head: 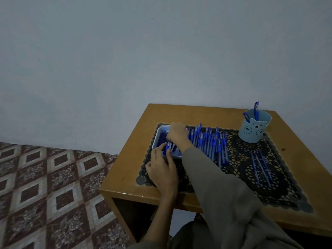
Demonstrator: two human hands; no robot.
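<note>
Closely, left hand (pixel 161 168) round blue pen (pixel 168 147)

Surface (pixel 124 178): wood, lacquered, glossy, with a highlight at the near edge. The mat (pixel 251 178) on it is black openwork lace, rough-textured. Pens (pixel 212 146): blue plastic caps, smooth translucent barrels. Tray (pixel 162 127) and cup (pixel 251 135): pale, smooth plastic, matt. Sleeve (pixel 224 203): soft, matt cloth.
</note>
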